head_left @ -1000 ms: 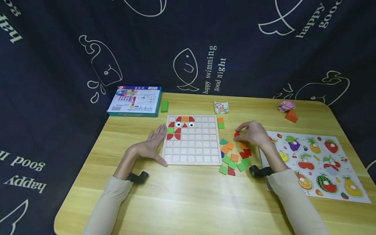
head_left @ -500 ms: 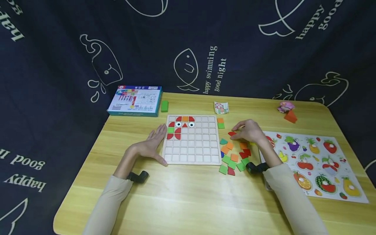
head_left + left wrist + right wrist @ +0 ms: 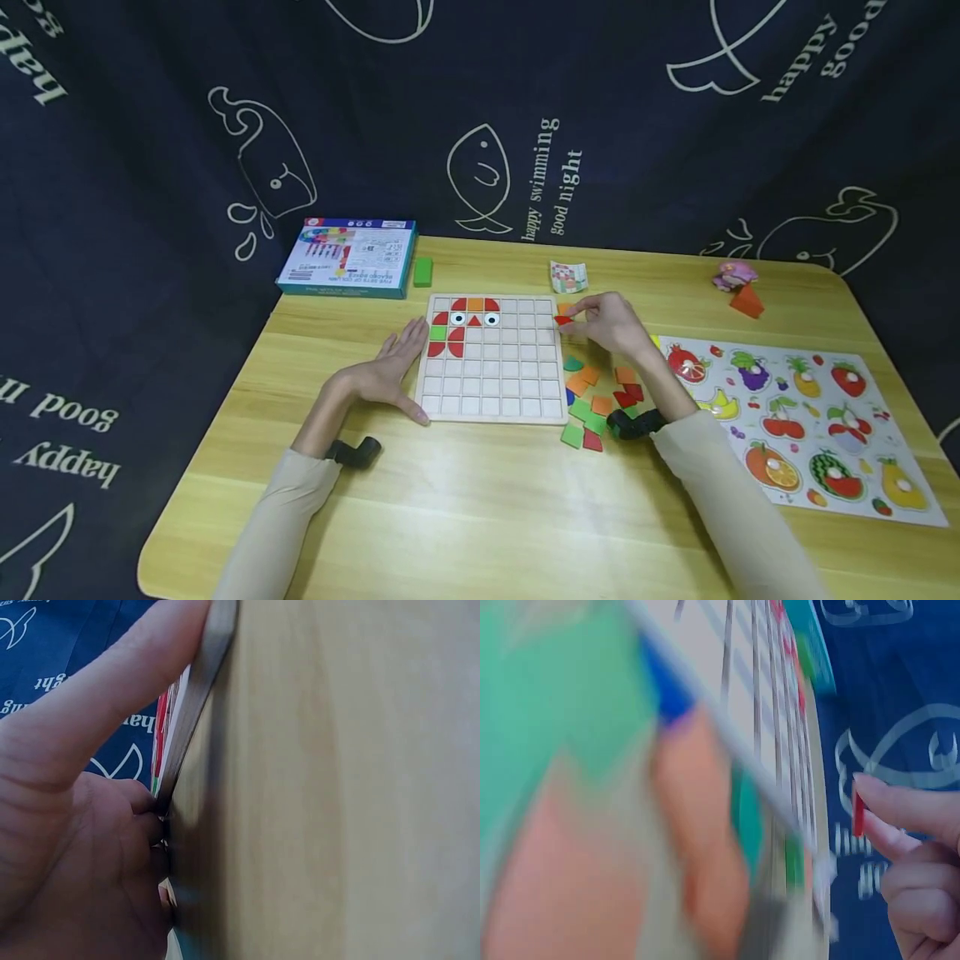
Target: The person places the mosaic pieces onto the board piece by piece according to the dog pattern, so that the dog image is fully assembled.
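A square wooden grid board (image 3: 510, 367) lies on the table. Red, orange and green tiles and two eye tiles (image 3: 491, 319) fill cells in its upper left part. My left hand (image 3: 381, 375) rests along the board's left edge, thumb spread from straight fingers; its palm and thumb (image 3: 97, 697) also show in the left wrist view. Between thumb and fingers, my right hand (image 3: 611, 323) pinches a small red tile (image 3: 858, 810), held just beyond the board's upper right edge. It is seen edge-on in the right wrist view, so its full shape is hidden there.
Loose green, orange, red and blue tiles (image 3: 592, 422) lie right of the board. A fruit puzzle board (image 3: 810, 392) is farther right. Behind stand a flat box (image 3: 345, 258), a green block (image 3: 423, 272), a patterned card (image 3: 568, 277), a pink toy (image 3: 735, 275) and an orange piece (image 3: 747, 302).
My right hand has moved left and farther back, carrying the red tile from the loose tiles to the board's right edge. The left hand stays in place.
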`<state>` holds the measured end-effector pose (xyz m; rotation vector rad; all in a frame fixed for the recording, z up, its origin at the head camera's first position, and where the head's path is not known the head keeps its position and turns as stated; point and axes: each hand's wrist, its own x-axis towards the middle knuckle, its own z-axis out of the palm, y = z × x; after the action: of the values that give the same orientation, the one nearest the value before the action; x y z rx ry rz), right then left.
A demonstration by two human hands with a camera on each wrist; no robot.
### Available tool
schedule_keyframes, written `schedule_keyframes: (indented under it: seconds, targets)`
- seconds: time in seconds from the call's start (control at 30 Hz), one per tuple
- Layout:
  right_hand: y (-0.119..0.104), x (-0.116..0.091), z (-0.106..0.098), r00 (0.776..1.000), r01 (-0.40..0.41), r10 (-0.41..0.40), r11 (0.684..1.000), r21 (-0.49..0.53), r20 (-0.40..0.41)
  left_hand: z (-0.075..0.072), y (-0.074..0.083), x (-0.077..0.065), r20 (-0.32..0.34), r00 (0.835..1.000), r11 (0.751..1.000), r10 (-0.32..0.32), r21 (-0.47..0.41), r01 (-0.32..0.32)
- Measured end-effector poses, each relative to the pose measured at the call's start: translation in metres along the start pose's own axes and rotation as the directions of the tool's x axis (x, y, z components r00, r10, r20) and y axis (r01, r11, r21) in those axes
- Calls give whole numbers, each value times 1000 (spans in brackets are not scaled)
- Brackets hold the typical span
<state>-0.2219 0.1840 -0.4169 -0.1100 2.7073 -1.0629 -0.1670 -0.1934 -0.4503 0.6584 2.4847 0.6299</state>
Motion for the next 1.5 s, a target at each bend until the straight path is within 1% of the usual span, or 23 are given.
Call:
schedule_keyframes:
  seconds: [0.13, 0.27, 0.33, 0.43, 0.53, 0.67, 0.77, 0.97, 1.1, 1.17, 1.3, 1.4, 1.5]
  targets:
    - [-26, 11, 25, 999, 2, 1, 995, 97, -36, 0, 2, 2, -6, 1000, 1000, 11, 0, -11]
    - [-38, 22, 48, 998, -29, 38, 988, 151, -58, 1, 4, 3, -3, 1000, 1000, 14, -7, -14]
    - [-40, 26, 56, 996, -26, 36, 991, 128, -76, 1, 4, 4, 0, 1000, 1000, 11, -7, -11]
    - [-40, 28, 62, 994, -7, 16, 997, 77, -112, 1, 4, 4, 0, 1000, 1000, 13, 0, -13]
    - [-40, 29, 64, 992, -9, 18, 997, 71, -125, 2, 4, 3, 0, 1000, 1000, 9, 8, -9]
    - [-39, 30, 63, 996, -7, 18, 993, 121, -86, 2, 4, 2, 0, 1000, 1000, 5, 4, -5]
    - [-38, 32, 64, 998, 18, -10, 990, 142, -57, 3, 3, 2, -3, 1000, 1000, 6, -1, -6]
    - [-33, 38, 65, 999, 39, -33, 983, 179, -38, 3, 2, 2, -9, 1000, 1000, 4, -5, -5]
    - [-32, 40, 64, 1000, 21, -19, 977, 214, -11, 3, 2, 2, -12, 1000, 1000, 7, -7, -7]
    - [-32, 40, 64, 1000, -5, 6, 974, 225, -2, 3, 2, 2, -9, 1000, 1000, 9, -3, -9]
    - [-31, 40, 64, 999, -38, 38, 975, 220, 2, 3, 2, 2, -3, 1000, 1000, 7, 2, -7]
    - [-31, 39, 61, 999, -27, 17, 973, 230, 43, 2, 2, 1, -6, 1000, 1000, 2, 2, -2]
    - [-30, 34, 51, 996, -12, -11, 968, 251, 92, 0, 1, 0, -10, 1000, 1000, -4, 8, 4]
